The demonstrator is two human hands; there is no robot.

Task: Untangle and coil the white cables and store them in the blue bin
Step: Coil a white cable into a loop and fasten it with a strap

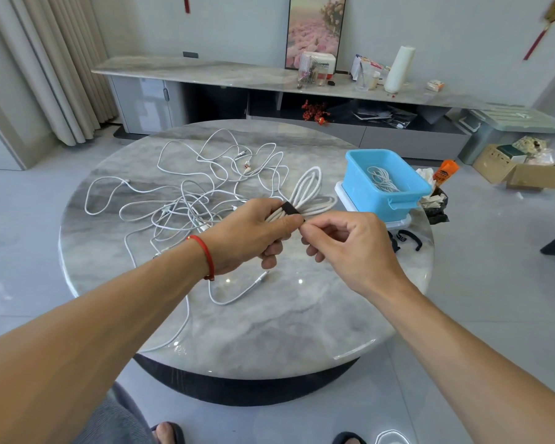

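Observation:
My left hand (253, 235) grips a coiled white cable (311, 195) above the round marble table (269, 325). A black strap (290, 209) is wrapped around the coil's middle. My right hand (343, 241) pinches the strap's free end beside the left thumb. A tangle of loose white cables (199, 187) lies spread over the table's left and far side. The blue bin (398, 193) stands at the table's right edge and holds one coiled white cable (382, 179).
More black straps (409, 239) lie on the table just right of my right hand. A white lid (401, 223) sits under the bin. An orange tube (446, 169) and a dark bag stand behind the bin. A long sideboard runs along the far wall.

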